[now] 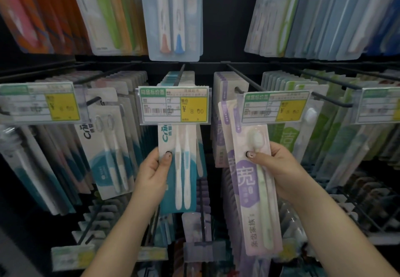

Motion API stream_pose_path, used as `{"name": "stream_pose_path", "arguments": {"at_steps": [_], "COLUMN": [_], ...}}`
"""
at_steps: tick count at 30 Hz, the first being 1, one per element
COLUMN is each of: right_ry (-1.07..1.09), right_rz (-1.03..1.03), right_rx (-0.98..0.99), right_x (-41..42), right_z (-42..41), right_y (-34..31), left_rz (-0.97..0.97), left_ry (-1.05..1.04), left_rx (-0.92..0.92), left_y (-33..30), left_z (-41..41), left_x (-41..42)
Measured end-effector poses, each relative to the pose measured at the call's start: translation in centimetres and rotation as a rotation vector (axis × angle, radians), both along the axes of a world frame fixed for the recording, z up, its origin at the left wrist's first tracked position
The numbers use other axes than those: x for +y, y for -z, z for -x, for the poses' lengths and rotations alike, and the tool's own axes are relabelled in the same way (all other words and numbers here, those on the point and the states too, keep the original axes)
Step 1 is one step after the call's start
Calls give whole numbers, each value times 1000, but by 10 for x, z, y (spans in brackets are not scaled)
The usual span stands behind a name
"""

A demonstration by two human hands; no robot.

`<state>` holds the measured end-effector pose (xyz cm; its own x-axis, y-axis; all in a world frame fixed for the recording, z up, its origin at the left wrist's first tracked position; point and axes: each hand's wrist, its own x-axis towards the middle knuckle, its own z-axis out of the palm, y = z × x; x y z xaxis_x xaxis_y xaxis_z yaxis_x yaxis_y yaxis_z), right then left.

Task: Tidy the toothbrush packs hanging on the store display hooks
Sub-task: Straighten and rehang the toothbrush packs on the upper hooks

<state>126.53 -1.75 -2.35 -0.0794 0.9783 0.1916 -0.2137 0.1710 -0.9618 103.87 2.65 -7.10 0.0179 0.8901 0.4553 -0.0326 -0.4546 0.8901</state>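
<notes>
My left hand (154, 174) grips the front teal-and-white twin toothbrush pack (184, 175), thumb on its face; the pack hangs below the middle price tag (174, 104) on the centre hook (180, 74). My right hand (279, 168) holds a long pink-and-purple single toothbrush pack (249, 190), thumb pressed on its front and fingers behind. That pack tilts slightly, and its top sits under the right price tag (275, 106). Whether it is on the right hook (244, 77) is hidden by the tag.
Rows of hooks full of toothbrush packs surround my hands: grey-teal packs (106, 147) to the left, green ones (320, 129) to the right, larger packs (173, 17) above, and a lower row of hooks (199, 222) below my forearms.
</notes>
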Motion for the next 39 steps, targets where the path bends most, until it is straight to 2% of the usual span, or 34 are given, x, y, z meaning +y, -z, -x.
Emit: {"name": "stream_pose_path", "arguments": {"at_steps": [3,6,8,10,12,15,17,22,32,39], "right_ry": [3,-4,-4,-11,-34,-78,-83,-57,-6,53], "right_rz": [0,-13,-11,-6,13,45,49,44,84,53], "right_rx": [-8,-11,-3,0,1,-7,5,77,52,42], "right_x": [0,2,2,3,4,4,5,5,-2,-6], "right_z": [2,3,4,4,6,11,14,16,-10,-30], "right_y": [-1,0,0,1,2,5,7,11,16,14], "left_rz": [9,-54,-228,-451,-470,-71,104,148,70,35], "left_ry": [-65,-304,-505,-610,-455,-25,92,160,11,51], "left_rx": [73,201,331,487,499,247,78,-70,-42,43], "left_y": [3,6,6,9,11,7,5,-1,-14,-25], "left_z": [5,6,2,-7,-24,-54,-67,-77,-81,-93], "left_x": [3,1,-9,-20,-30,-37,-32,-31,-10,13]}}
